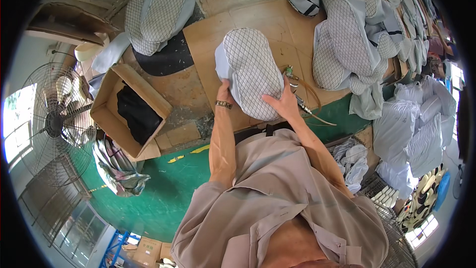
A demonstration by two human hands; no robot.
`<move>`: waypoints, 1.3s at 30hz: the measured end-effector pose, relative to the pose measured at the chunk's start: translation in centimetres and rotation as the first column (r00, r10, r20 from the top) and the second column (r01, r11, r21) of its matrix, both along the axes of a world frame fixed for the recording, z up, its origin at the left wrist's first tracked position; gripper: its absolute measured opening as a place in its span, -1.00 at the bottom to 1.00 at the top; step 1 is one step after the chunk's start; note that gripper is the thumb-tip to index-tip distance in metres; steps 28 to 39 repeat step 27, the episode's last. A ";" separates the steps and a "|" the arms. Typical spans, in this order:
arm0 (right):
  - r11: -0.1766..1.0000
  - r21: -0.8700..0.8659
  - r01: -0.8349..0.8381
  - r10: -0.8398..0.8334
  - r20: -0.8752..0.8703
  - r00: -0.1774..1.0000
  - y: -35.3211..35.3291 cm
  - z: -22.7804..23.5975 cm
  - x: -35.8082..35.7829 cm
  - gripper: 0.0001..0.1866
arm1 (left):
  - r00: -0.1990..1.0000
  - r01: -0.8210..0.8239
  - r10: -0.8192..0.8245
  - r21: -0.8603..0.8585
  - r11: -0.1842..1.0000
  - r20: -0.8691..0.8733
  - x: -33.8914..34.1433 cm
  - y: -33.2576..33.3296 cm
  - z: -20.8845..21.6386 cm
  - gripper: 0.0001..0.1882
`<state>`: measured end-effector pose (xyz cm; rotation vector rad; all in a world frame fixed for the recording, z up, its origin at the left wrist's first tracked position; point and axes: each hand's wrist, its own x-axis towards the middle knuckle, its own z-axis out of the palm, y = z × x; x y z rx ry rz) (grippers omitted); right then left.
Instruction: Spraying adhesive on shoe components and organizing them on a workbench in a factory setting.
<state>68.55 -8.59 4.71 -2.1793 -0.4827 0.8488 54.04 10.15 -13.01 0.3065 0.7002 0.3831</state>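
Both of my hands hold a long cushion with a diamond-quilted pale top and plain grey sides; its kind beyond that I cannot tell. My left hand grips the cushion's lower left side, partly hidden by it. On the opposite side my right hand is closed round the lower right edge, thumb on top of the quilting. Just right of that hand lies a metal air tool with a brass-coloured fitting and a thin hose. Under the cushion are cardboard sheets covering the worktable.
Similar quilted cushions lie stacked at the back left and heaped at the right. A cardboard box holding black fabric stands at the left, near a large fan. Bagged white goods are piled at the far right.
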 end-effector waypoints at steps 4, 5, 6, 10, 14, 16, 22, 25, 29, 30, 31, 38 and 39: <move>0.998 0.035 -0.046 0.045 0.033 0.998 -3.0 -2.8 1.5 0.24 | 0.999 0.045 -0.041 -0.175 0.984 0.025 2.5 3.7 3.5 0.07; 0.996 0.057 -0.069 0.068 0.024 0.997 -2.9 -2.8 1.5 0.22 | 0.999 0.041 -0.037 -0.171 0.984 0.023 3.1 4.9 4.2 0.07; 0.992 0.081 -0.092 0.091 0.015 0.996 -2.7 -2.8 1.5 0.21 | 0.995 0.092 -0.096 -0.094 0.991 -0.037 3.9 6.4 4.5 0.05; 0.983 -0.020 -0.185 0.184 -0.007 0.983 -2.2 -2.2 1.7 0.20 | 0.978 0.182 -0.181 -0.008 0.983 -0.099 7.1 9.6 3.9 -0.16; 0.991 0.018 -0.133 0.119 0.348 0.930 -0.5 0.8 1.6 0.18 | 0.965 0.234 -0.234 0.011 0.972 0.116 8.6 8.7 4.6 -0.35; 0.978 0.135 -0.159 0.071 0.502 0.862 1.8 4.0 1.2 0.18 | 0.936 0.266 -0.273 0.064 0.962 0.220 7.7 8.5 5.7 -0.37; 0.909 0.246 -0.336 0.039 0.753 0.657 7.7 3.0 1.4 0.01 | 0.879 0.314 -0.380 0.251 0.916 0.289 5.7 11.1 5.1 -0.24; 0.900 0.124 -0.419 0.195 0.744 0.639 7.7 -0.4 2.0 -0.10 | 0.893 0.173 -0.141 -0.036 0.984 0.427 6.8 11.2 4.1 -0.22; 0.877 0.068 -0.475 0.278 0.734 0.619 7.6 -1.4 1.2 -0.08 | 0.969 0.121 -0.124 0.030 0.992 0.213 7.1 10.9 3.8 -0.13; 0.877 0.068 -0.475 0.278 0.734 0.619 7.6 -1.4 1.2 -0.08 | 0.969 0.121 -0.124 0.030 0.992 0.213 7.1 10.9 3.8 -0.13; 0.877 0.068 -0.475 0.278 0.734 0.619 7.6 -1.4 1.2 -0.08 | 0.969 0.121 -0.124 0.030 0.992 0.213 7.1 10.9 3.8 -0.13; 0.877 0.068 -0.475 0.278 0.734 0.619 7.6 -1.4 1.2 -0.08 | 0.969 0.121 -0.124 0.030 0.992 0.213 7.1 10.9 3.8 -0.13; 0.877 0.068 -0.475 0.278 0.734 0.619 7.6 -1.4 1.2 -0.08 | 0.969 0.121 -0.124 0.030 0.992 0.213 7.1 10.9 3.8 -0.13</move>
